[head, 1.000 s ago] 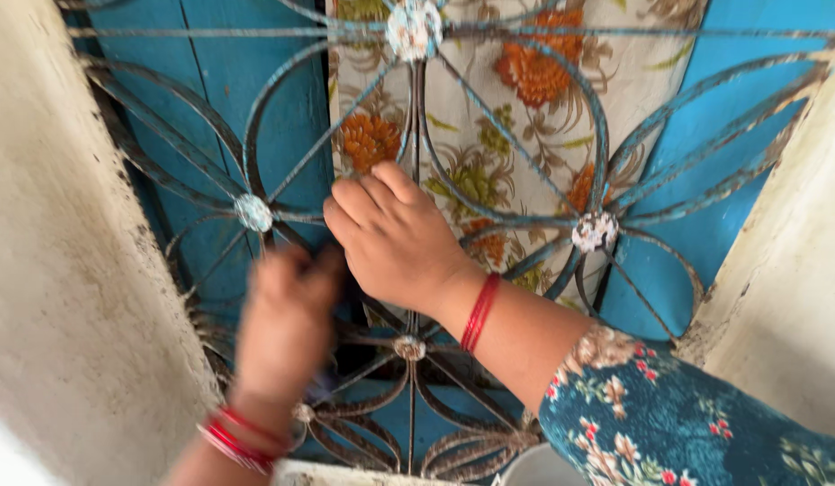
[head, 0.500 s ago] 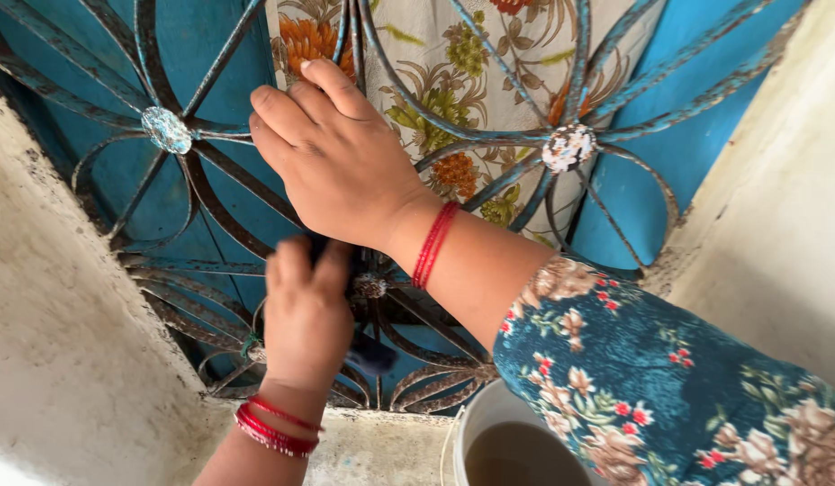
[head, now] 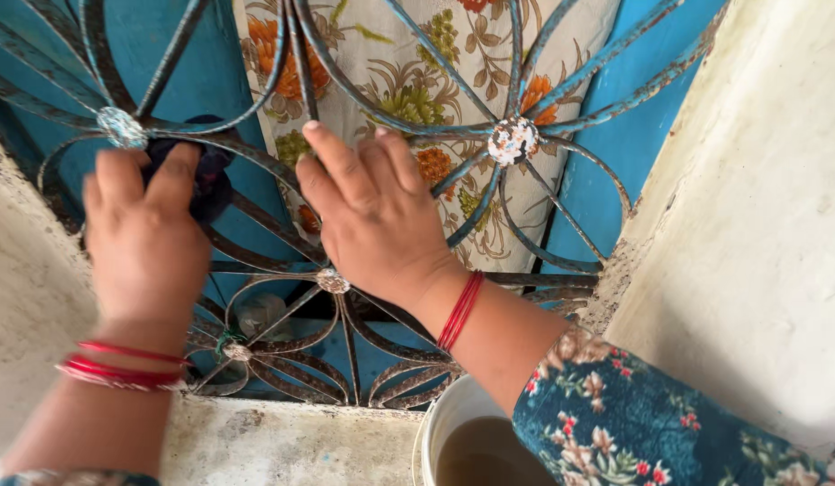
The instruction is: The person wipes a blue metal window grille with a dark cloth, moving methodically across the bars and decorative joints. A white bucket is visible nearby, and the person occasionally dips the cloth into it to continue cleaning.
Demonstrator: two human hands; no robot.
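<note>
My left hand (head: 145, 243) presses a dark blue cloth (head: 210, 175) against the curved bars of a rusty blue window grille (head: 543, 63), just right of a round boss (head: 122, 128). Red bangles circle that wrist. My right hand (head: 377, 220) lies flat on the grille near its middle, fingers spread over the bars, holding nothing, with red thread around the wrist and a floral sleeve behind it.
A flowered curtain (head: 417, 54) hangs behind the grille, between blue shutters (head: 633, 135). A white bucket (head: 433, 423) of murky water stands on the stained sill (head: 282, 441). Rough plaster walls (head: 759, 225) close in on both sides.
My left hand has swept up and left with the cloth, from below the right wrist to the upper left bars. The right hand shifted slightly lower and right on the grille.
</note>
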